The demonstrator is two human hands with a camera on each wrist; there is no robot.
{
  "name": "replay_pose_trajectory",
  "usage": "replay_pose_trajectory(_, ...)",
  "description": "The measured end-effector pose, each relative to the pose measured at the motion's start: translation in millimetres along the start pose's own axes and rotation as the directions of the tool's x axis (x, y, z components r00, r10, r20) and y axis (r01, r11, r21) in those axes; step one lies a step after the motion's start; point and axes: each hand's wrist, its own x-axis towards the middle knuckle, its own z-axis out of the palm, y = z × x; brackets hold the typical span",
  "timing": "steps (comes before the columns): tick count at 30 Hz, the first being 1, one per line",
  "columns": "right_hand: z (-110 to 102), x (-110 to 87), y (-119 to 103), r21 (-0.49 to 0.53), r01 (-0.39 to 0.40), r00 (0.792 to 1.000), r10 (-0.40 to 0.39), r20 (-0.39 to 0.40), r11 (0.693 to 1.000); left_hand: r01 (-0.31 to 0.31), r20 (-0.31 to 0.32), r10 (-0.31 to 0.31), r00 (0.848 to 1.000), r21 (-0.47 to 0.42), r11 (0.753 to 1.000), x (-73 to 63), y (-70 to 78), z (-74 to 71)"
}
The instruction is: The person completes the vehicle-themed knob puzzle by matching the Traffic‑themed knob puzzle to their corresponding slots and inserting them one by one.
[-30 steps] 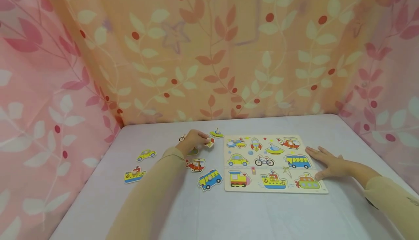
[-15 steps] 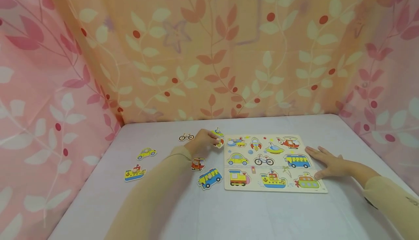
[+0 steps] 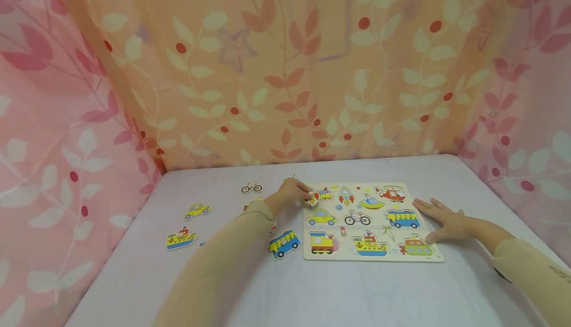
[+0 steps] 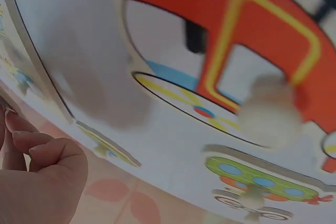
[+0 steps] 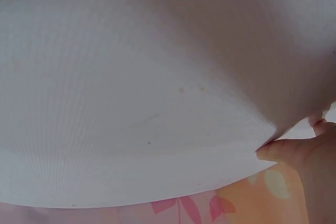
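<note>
Taking the puzzle board (image 3: 347,250) as the dial, far edge at twelve: the left hand (image 3: 292,191) is reaching in around ten o'clock, fingers pinching a rocket piece (image 3: 314,199), which is overlapping the airplane picture at the board's far left corner; whether it is touching the board I cannot tell. At three o'clock the right hand (image 3: 446,223) is resting against the edge, fingers spread and gripping nothing. Loose pieces are lying on the surface (image 3: 357,292): a bus piece (image 3: 284,244) between eight and nine, near the board; a car piece (image 3: 197,211) and a ship piece (image 3: 181,239) well out at nine; a bicycle piece (image 3: 252,188) between nine and ten. The left wrist view is showing a helicopter piece (image 4: 184,82) and a submarine piece (image 4: 294,188). A floral curtain (image 3: 285,69) is hanging beyond twelve.
</note>
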Motion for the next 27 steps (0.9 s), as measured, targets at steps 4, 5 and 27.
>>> replay_pose_trajectory(4,-0.7,0.4,-3.5,0.006,-0.008,1.0,0.008,0.005,1.0,0.054,0.008,-0.053,0.999,-0.034,0.998,5.9,4.8,10.0)
replay_pose_trajectory(5,-0.9,0.5,-4.3,0.008,-0.01,1.0,0.01,0.007,1.0,0.06,0.004,-0.06,0.998,-0.038,0.997,6.4,6.5,12.3)
replay_pose_trajectory(27,-2.3,-3.4,-6.9,0.01,-0.019,1.0,0.019,0.011,1.0,0.023,0.052,-0.017,0.999,-0.116,0.993,6.2,44.0,56.2)
